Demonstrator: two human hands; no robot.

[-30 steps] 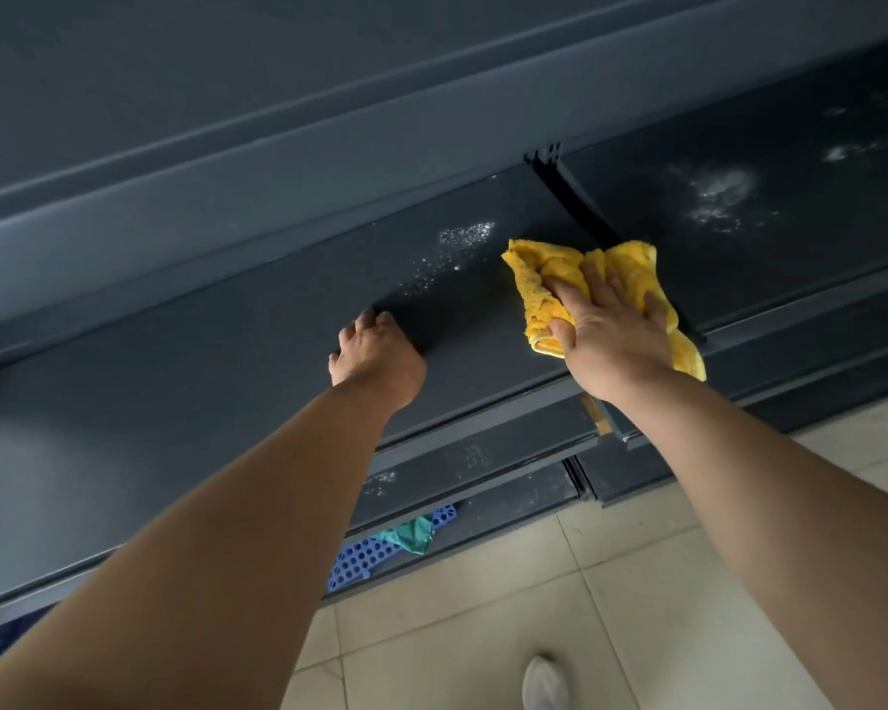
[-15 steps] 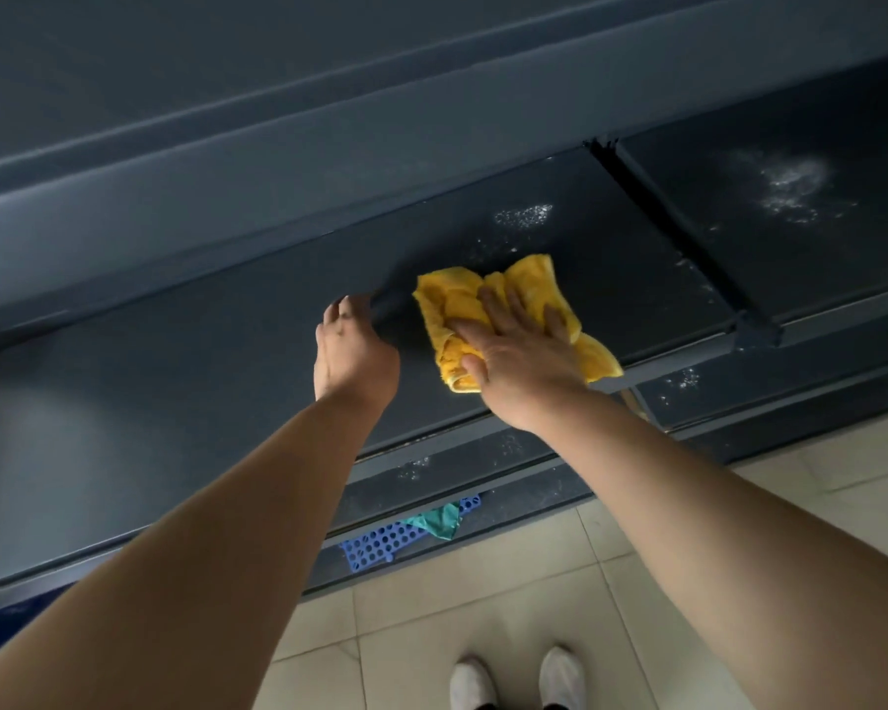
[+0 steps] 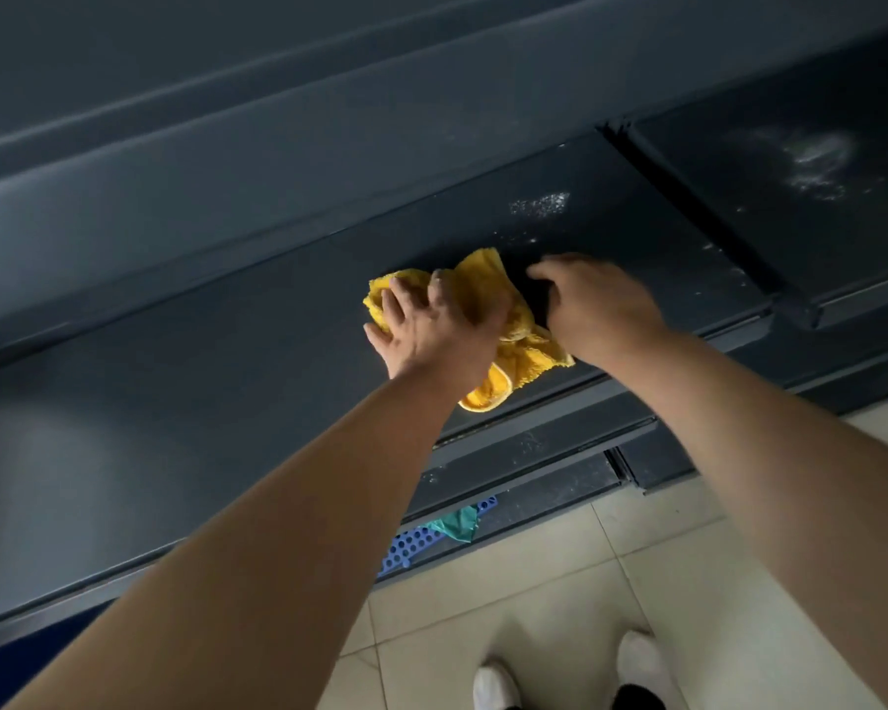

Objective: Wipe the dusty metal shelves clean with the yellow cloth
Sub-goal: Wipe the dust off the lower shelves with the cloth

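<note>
- Left hand (image 3: pixel 431 333): its fingers (image 3: pixel 398 302) are bent and spread over the crumpled yellow cloth of terry fabric (image 3: pixel 485 287), bunching it under the palm. They are grasping it.
- The yellow cloth lies directly beneath these fingers, pressed onto the dark grey metal shelf (image 3: pixel 226 402). Its long axis runs from just beyond the fingertips back past the wrist, and a loose fold reaches the shelf's front edge.
- Right hand (image 3: pixel 598 307): just to the right of the left fingers, with a dark strip of bare shelf between them. Its fingers curl downward and the tips are hidden. Whether they pinch a cloth edge or only rest on the shelf cannot be told.
- White dust patch (image 3: pixel 539 203): beyond and to the right of the left fingertips, apart from the cloth. The right hand is the nearer to it, but the left hand has the cloth.
- Judgement: the next stroke must carry the cloth away from the body and rightward.
- Pale dust smear (image 3: pixel 816 161): on the neighbouring shelf panel, past the dark seam (image 3: pixel 698 212), well apart from both hands and not yet wiped.
</note>
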